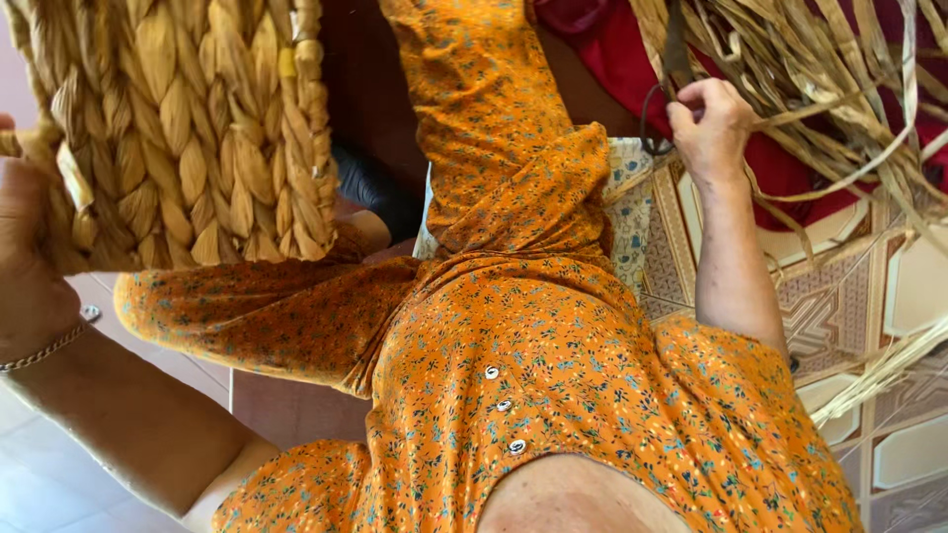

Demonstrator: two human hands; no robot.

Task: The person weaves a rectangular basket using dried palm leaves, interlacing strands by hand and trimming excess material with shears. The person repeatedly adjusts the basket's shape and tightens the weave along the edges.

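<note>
Your orange floral dress (553, 395) filled the foreground; at nine o'clock your left hand (28, 257) gripped the woven basket (188, 128), while at one o'clock your right hand (713, 123) closed on dried straw strands (839, 89) beside dark scissors (664, 89)

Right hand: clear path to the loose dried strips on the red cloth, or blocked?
Probably yes. The right hand is already at the edge of the dried strips, fingers closed on a dark looped tool. Nothing lies between them, though the tool occupies its grip.
</note>
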